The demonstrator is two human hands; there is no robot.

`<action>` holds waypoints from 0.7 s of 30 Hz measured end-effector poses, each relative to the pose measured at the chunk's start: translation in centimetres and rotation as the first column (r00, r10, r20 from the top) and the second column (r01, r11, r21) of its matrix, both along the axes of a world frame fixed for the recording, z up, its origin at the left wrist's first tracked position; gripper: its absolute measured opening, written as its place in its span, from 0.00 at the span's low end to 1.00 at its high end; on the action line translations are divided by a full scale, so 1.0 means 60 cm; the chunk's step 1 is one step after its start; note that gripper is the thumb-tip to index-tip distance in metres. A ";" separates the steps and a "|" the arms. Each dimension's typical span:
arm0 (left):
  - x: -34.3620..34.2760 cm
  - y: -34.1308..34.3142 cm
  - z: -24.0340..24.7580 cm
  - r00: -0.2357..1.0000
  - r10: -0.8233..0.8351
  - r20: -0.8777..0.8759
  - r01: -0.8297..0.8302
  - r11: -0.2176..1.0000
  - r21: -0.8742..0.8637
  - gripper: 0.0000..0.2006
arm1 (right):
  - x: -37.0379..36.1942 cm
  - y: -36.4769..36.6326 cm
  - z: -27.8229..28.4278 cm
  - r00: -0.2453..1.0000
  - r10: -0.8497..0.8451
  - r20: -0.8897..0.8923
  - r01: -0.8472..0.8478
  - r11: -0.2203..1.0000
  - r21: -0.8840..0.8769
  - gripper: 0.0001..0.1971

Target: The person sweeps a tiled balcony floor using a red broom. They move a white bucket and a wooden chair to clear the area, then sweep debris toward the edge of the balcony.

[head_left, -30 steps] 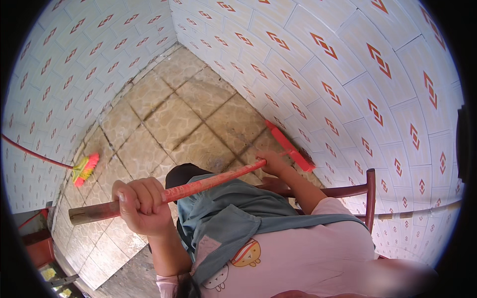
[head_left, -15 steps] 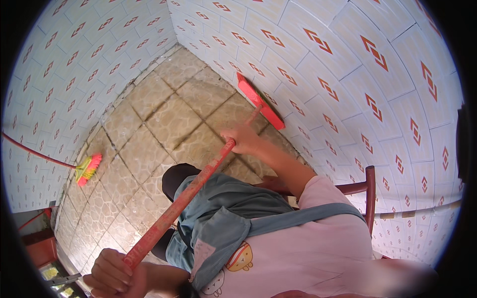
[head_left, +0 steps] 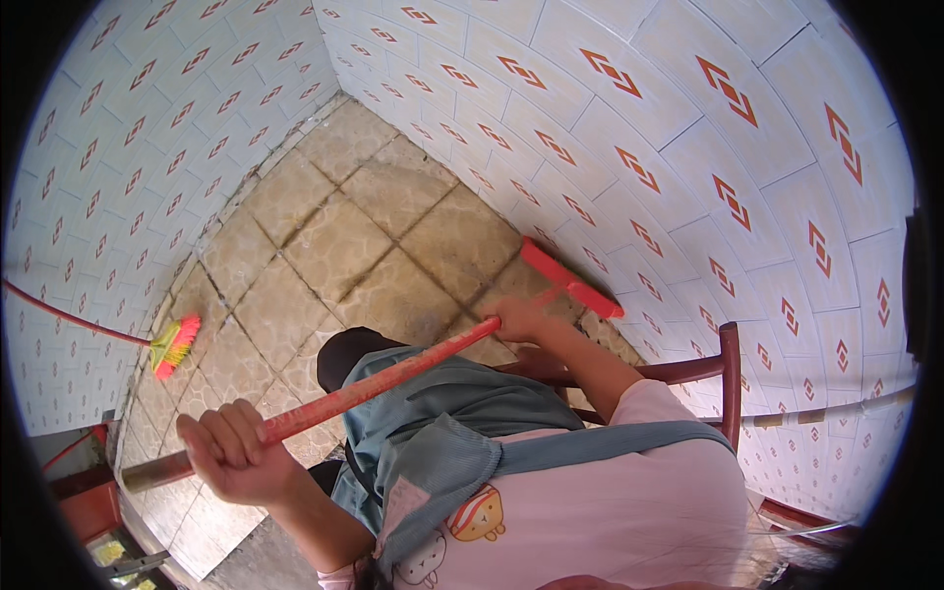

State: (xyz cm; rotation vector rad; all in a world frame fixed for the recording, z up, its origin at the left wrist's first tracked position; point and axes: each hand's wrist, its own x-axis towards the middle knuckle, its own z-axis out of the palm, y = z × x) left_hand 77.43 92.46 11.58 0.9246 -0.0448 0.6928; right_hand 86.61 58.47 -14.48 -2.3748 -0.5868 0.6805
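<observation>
While pale walls (head_left: pixel 629 167) with orange diamonds rise on both sides and meet at the far corner, the tiled floor (head_left: pixel 324 241) spreads between them, darkly grouted. My blue overalls (head_left: pixel 472 388) cover my lap, and just beyond my right arm stands a red-brown wooden frame (head_left: pixel 730 383), perhaps a chair.

Across my lap runs the red pole (head_left: pixel 379 380), slanting from the lower left toward the foot of the right wall. I judge it light for its length and stiff, hardly fragile; the scuffed coat looks fairly smooth, so it could slip if wet. Its weight probably pulls toward the far end, so a wide hold suits it: one hand near the bare, worn butt, the other well down.

Near the left wall rests a broom (head_left: pixel 175 346) with pink and yellow bristles, well apart from me. At the pole's far end, the red head (head_left: pixel 570 281) lies along the foot of the right wall; whether it touches the tiles there, I cannot tell.

My left hand (head_left: pixel 236 457) grips just short of the butt, fingers (head_left: pixel 214 433) curled right over the pole with no gap showing. My right hand (head_left: pixel 526 320) is closed around it lower down, near the head, its fingers blurred and partly hidden.
</observation>
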 end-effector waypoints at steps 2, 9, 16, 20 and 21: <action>-0.028 0.001 0.043 0.993 0.064 0.099 -0.072 0.994 0.080 0.17 | 0.015 0.015 0.069 0.998 0.042 0.054 -0.044 0.999 0.032 0.05; -0.136 0.066 0.196 0.916 0.055 0.397 -0.038 0.998 -0.052 0.19 | -0.003 0.104 0.260 0.934 0.101 0.342 -0.126 0.991 0.050 0.12; -0.095 0.068 0.094 0.969 0.215 0.118 -0.232 0.959 0.160 0.19 | -0.014 0.076 0.123 0.975 -0.002 0.222 0.000 1.000 0.013 0.10; -0.020 -0.008 -0.004 0.961 0.213 -0.177 -0.227 0.972 -0.062 0.19 | -0.057 -0.015 -0.029 0.998 -0.038 0.053 0.044 0.991 -0.127 0.12; -0.017 -0.028 -0.017 0.960 0.180 -0.212 -0.192 0.981 -0.035 0.19 | -0.067 -0.035 -0.044 1.000 -0.011 0.005 0.011 0.985 -0.173 0.12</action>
